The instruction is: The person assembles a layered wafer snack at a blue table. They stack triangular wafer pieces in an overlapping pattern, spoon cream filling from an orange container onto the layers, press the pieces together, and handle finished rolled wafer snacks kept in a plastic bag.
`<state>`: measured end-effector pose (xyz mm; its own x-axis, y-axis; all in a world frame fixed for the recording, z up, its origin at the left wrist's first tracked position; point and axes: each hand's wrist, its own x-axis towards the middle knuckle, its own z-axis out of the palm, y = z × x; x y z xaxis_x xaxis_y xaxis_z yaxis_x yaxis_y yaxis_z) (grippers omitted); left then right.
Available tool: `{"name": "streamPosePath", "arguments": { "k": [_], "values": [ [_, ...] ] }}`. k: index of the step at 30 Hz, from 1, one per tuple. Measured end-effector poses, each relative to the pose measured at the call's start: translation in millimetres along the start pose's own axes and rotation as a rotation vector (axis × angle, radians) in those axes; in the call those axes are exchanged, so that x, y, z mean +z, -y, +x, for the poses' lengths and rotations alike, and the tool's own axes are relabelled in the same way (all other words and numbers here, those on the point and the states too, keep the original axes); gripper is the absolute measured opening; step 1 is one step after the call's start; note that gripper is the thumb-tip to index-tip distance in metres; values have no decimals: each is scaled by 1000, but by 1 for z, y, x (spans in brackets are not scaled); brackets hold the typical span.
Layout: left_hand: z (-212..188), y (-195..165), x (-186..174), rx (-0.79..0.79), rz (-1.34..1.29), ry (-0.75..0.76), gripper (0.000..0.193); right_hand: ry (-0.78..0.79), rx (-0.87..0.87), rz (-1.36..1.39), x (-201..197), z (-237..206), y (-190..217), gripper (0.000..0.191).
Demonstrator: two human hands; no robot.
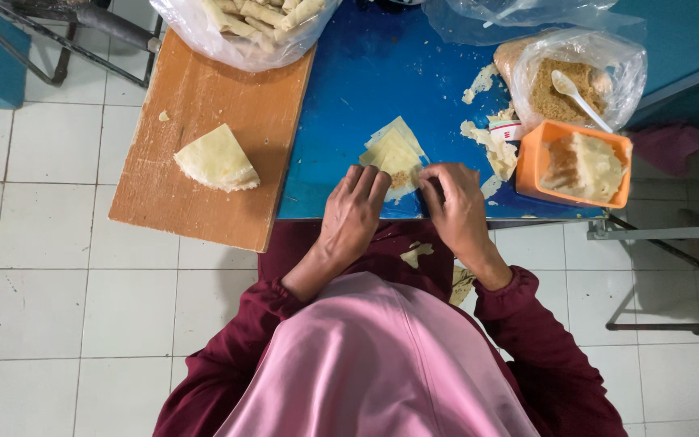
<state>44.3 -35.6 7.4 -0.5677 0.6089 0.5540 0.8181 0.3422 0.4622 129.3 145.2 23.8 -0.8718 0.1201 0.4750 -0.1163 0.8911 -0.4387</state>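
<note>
Nearest the camera, a pink head covering (382, 364) and dark red sleeves (527, 324) fill the bottom of the view, and both forearms reach up toward twelve o'clock onto the near edge of a blue table (366, 73). The left hand (352, 217) lies knuckles-up with its fingers pressed down on the lower left corner of a pale, thin pastry wrapper (394, 150); the right hand (455, 206) mirrors it at about three o'clock from the left, its fingertips curled onto the wrapper's lower right edge. Both hands pinch the wrapper narrowly between them, and a small heap of brown filling (400, 178) shows in the gap between the fingertips, so the wrapper sits directly at twelve o'clock from the grip, its pointed top fanning away from the hands. Torn wrapper scraps (495, 150) lie just beyond the right hand at about one o'clock. Farther on at two o'clock stands an orange plastic tub (537, 158) holding a stack of wrappers, and past it a clear bag of brown crumbly filling (556, 97) with a white spoon (576, 93) in it. At ten o'clock from the left hand, a wooden board (204, 89) bears a folded stack of wrappers (214, 159), and at its far end a plastic bag of finished rolls (256, 20).
</note>
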Motion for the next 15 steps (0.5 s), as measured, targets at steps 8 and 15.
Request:
{"name": "streamPosePath", "arguments": {
  "k": [8,15],
  "values": [
    [2,-1,7,-182,-172,-74,11,39,-57,35,-2,-2,1,18],
    [5,-3,8,-326,-458,-34,23,73,-172,-15,-3,1,-7,12]
  ]
}}
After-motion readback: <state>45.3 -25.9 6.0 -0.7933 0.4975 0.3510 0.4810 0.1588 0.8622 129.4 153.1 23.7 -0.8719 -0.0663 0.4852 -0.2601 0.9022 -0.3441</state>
